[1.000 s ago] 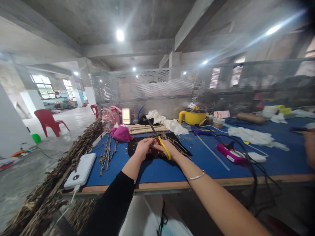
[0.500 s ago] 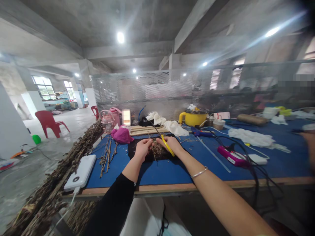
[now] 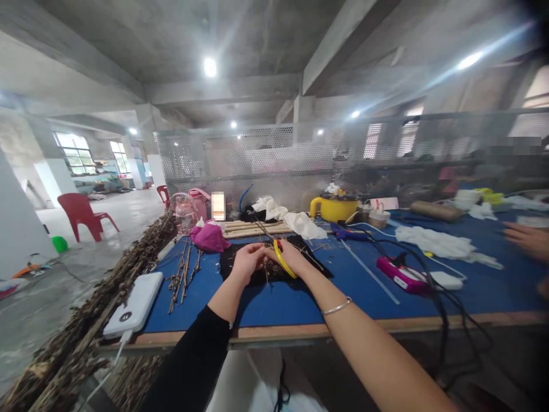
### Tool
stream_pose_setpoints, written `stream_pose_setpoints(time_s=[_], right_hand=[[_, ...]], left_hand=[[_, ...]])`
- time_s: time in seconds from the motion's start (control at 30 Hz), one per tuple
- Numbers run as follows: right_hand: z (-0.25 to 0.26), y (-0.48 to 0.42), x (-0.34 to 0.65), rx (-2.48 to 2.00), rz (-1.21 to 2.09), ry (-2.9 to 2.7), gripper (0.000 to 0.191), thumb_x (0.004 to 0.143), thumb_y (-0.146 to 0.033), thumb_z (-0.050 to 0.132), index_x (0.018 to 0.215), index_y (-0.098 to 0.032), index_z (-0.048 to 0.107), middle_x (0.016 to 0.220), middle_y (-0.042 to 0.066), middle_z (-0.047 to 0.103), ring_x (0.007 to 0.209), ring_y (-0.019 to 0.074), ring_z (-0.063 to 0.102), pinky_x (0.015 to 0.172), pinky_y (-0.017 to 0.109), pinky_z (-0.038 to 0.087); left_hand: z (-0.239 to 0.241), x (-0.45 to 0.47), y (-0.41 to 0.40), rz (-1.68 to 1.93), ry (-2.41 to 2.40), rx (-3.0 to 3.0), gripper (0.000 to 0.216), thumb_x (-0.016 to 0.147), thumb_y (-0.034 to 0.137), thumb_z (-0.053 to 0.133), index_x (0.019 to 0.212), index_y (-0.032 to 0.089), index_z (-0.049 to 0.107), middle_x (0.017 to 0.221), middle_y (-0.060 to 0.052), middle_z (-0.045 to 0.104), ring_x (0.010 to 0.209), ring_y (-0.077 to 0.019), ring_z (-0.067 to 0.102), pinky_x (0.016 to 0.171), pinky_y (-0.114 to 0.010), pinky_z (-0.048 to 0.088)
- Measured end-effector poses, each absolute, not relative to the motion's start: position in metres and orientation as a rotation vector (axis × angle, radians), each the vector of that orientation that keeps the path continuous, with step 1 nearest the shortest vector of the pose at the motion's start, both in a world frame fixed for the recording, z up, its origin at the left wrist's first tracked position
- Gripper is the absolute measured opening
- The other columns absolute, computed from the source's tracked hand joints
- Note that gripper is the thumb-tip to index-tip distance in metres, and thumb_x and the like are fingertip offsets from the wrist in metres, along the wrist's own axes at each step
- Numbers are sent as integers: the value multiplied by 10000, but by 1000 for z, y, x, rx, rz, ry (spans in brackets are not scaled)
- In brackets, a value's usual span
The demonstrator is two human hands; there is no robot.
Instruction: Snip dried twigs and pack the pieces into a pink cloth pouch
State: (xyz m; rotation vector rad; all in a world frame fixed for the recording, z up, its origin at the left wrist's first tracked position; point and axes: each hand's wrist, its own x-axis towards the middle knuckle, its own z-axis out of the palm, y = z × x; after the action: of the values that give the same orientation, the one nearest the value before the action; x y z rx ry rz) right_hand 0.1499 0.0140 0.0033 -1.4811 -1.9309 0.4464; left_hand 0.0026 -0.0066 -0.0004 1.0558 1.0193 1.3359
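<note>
My left hand (image 3: 247,262) is closed in a pinch on a thin dried plant stem (image 3: 267,274) over a black cloth (image 3: 229,266). Against its fingertips, my right hand (image 3: 288,256) is closed too. A pair of yellow-handled scissors (image 3: 281,260) sits in the right hand, the handle loop across its back and the dark blades pointing up and away to the left. Bits of dry plant lie on the cloth beneath. What the right fingertips pinch is partly hidden.
Cut dried stems (image 3: 185,272) and a white power bank (image 3: 134,303) lie to the left, beside a long heap of dried plants (image 3: 107,294). Behind are a purple cloth bundle (image 3: 210,236) and a yellow pot (image 3: 338,207). Cables, a magenta power strip (image 3: 401,273) and another person's hand (image 3: 527,239) are at right.
My right hand has shifted slightly left, closer to the left hand, and the scissors have turned a little with it. The other person's hand has come further into view at right.
</note>
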Motion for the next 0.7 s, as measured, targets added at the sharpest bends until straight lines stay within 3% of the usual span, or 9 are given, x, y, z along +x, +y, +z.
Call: stream_pose_setpoints(time_s=[0.17, 0.43, 0.7], right_hand=[[4, 15, 146, -1500, 377, -1987, 529, 669, -631, 572, 896, -155, 537, 924, 129, 616, 826, 222, 573, 659, 261, 378], [-4, 18, 144, -1532, 233, -2026, 560, 660, -626, 581, 932, -138, 541, 966, 157, 605, 904, 258, 563, 721, 292, 385], [-1, 14, 142, -1551, 282, -2028, 576, 685, -625, 556, 1007, -148, 523, 993, 125, 617, 935, 248, 577, 718, 266, 386]], left_hand=[[1, 5, -10, 1275, 1120, 1116, 298, 575, 259, 720, 836, 133, 646, 638, -16, 617, 499, -66, 548, 435, -153, 348], [1, 4, -10, 1291, 1206, 1119, 287, 640, 287, 678, 881, 132, 653, 752, -54, 656, 517, -66, 547, 440, -156, 365], [3, 6, -13, 1252, 1228, 1168, 291, 631, 258, 680, 888, 126, 645, 738, -49, 655, 532, -81, 569, 437, -153, 367]])
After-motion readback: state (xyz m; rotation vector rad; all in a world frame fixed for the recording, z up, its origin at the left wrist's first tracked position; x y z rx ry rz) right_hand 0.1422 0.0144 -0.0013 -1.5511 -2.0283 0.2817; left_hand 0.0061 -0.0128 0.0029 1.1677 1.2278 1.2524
